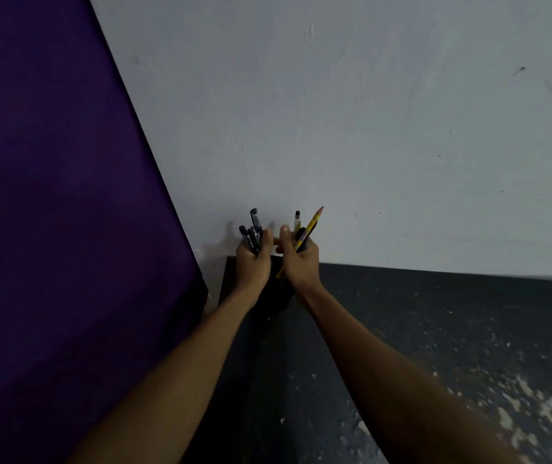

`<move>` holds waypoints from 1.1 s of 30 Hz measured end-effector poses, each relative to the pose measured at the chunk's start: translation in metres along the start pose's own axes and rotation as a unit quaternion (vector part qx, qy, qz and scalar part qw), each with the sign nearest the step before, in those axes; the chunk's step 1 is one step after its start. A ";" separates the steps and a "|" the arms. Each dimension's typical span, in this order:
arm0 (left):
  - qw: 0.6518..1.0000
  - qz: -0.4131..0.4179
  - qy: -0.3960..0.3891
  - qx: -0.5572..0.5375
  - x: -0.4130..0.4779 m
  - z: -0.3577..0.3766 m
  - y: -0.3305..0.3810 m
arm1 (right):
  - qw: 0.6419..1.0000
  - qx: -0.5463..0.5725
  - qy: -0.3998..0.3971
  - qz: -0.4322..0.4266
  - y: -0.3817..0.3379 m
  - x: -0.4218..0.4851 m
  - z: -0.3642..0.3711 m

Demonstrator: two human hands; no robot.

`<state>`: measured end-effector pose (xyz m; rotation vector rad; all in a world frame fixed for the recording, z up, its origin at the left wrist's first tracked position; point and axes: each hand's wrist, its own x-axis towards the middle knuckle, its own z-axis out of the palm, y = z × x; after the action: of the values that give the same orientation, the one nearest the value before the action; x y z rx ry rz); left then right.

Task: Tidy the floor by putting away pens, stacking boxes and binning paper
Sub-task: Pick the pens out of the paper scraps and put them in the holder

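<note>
No text, label, brand, number or sign can be read anywhere in the view. The dark pens (253, 233) and the yellow pencil (311, 226) may carry printing, but they show too small and too dim for any mark to be made out. The pale wall (368, 128) and the purple panel (50, 195) bear no lettering.
</note>
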<state>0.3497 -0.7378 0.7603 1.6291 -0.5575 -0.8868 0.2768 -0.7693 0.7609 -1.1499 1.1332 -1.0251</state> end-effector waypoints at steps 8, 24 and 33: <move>1.000 -0.016 -0.016 0.008 -0.003 -0.002 -0.006 | 1.000 0.003 -0.020 -0.015 0.011 -0.001 0.001; 0.994 0.060 -0.091 -0.012 -0.017 -0.008 0.004 | 0.999 0.046 -0.021 -0.009 0.013 0.001 -0.003; 0.996 0.012 -0.080 -0.031 -0.015 -0.015 -0.006 | 0.994 0.075 0.081 0.012 0.006 0.004 0.005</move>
<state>0.3518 -0.7158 0.7597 1.5013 -0.6537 -1.0123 0.2824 -0.7714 0.7545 -0.9440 1.1725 -1.1812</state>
